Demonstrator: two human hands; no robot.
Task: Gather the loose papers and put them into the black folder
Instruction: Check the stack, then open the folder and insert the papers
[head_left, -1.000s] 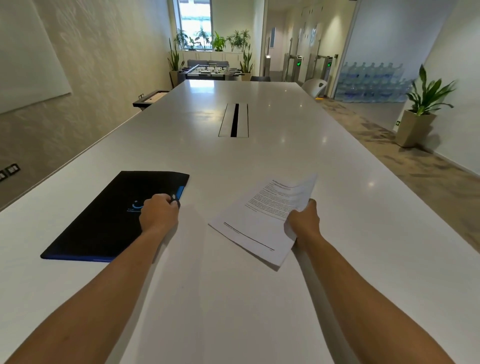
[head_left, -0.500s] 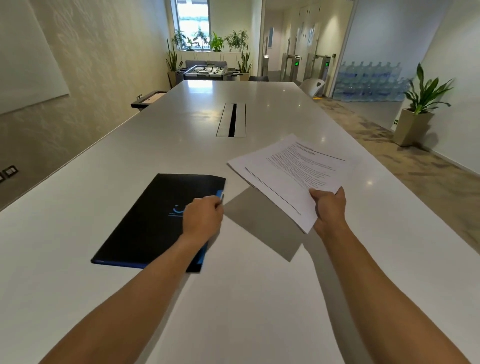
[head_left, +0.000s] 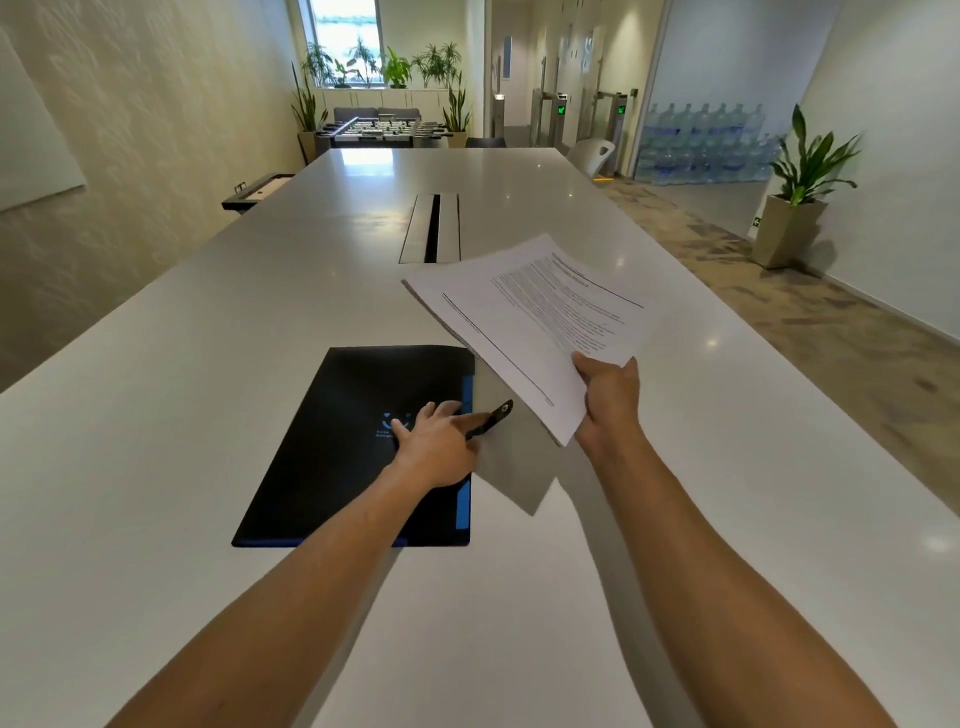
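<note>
The black folder (head_left: 353, 441) with blue trim lies shut on the white table (head_left: 208, 338), a little left of centre. My left hand (head_left: 434, 447) rests on its right edge, fingers spread over the cover. It pinches the folder's black closure strap (head_left: 493, 415), which sticks out to the right. My right hand (head_left: 608, 395) grips a thin stack of printed papers (head_left: 530, 322) by the near corner. The stack hangs tilted in the air above the table, just right of the folder and over its far right corner.
A cable slot (head_left: 431, 228) runs along the table's middle beyond the papers. The table's right edge borders a carpeted walkway with a potted plant (head_left: 800, 182). A white chair (head_left: 592, 156) and stacked water bottles (head_left: 701, 145) stand farther back.
The folder has been dragged right, toward the table's centre. My left hand went from a fist to spread fingers, with the strap now sticking out. The papers rose off the table.
</note>
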